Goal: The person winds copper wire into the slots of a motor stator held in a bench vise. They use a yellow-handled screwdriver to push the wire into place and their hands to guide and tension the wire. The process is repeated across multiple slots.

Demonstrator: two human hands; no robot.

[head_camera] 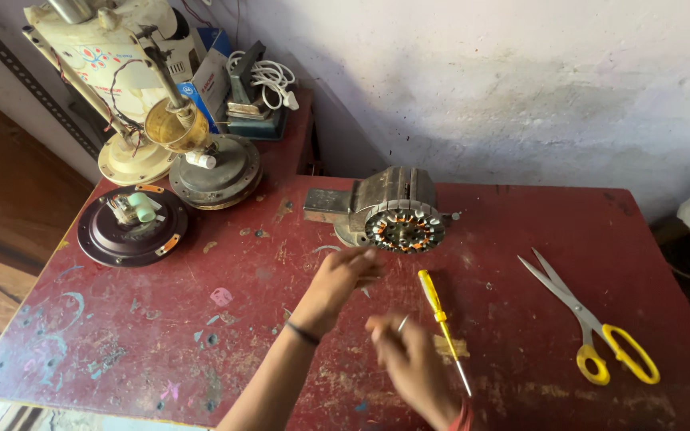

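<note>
Both hands hover over the worn red-painted bench (521,239), neither gripping anything that can be made out. The left hand (337,283) reaches forward, fingers loosely extended and blurred, just short of the round grey metal motor stator with copper windings (403,227), which lies on its side near the bench's back edge. The right hand (409,355) sits nearer, fingers curled; whether something thin is pinched there, cannot tell. Just beside it lies the yellow-handled screwdriver (441,323), untouched.

That stator looks heavy and rigid, a stack of steel, so it should not slide easily. Its outer metal shell seems the safe place to grip; the copper coils on the face look delicate and are best left alone. Off to the right, yellow-handled scissors (592,327) rest well apart.
</note>
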